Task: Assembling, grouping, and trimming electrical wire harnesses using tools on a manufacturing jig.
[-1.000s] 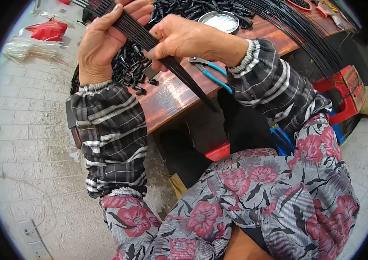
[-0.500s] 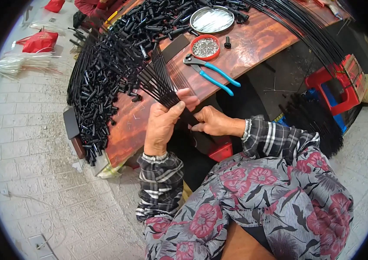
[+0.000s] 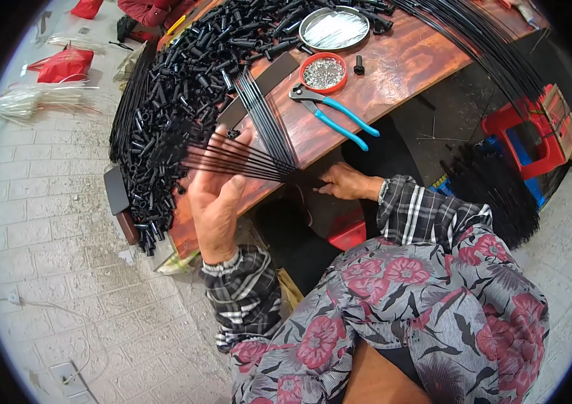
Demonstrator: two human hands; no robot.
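My right hand (image 3: 343, 183) pinches the gathered end of a fan of thin black rods (image 3: 249, 151) just below the front edge of the wooden table (image 3: 393, 74). The rods spread out leftward and upward over the table. With fingers apart, my left hand (image 3: 215, 198) is raised against the spread ends of the lower rods, touching them. A big heap of short black tubes (image 3: 171, 101) covers the table's left part, right behind my left hand.
Blue-handled pliers (image 3: 336, 116) lie on the table by a small red dish of metal bits (image 3: 323, 72) and a round metal tray (image 3: 334, 28). Long black rods (image 3: 494, 54) arc over the right end. A red stool (image 3: 528, 131) stands on the right, red bags (image 3: 63, 64) on the brick floor.
My left hand has moved left and opened against the rods, which are now fanned wider. My right hand stays at the gathered end by the table edge. The view has shifted slightly.
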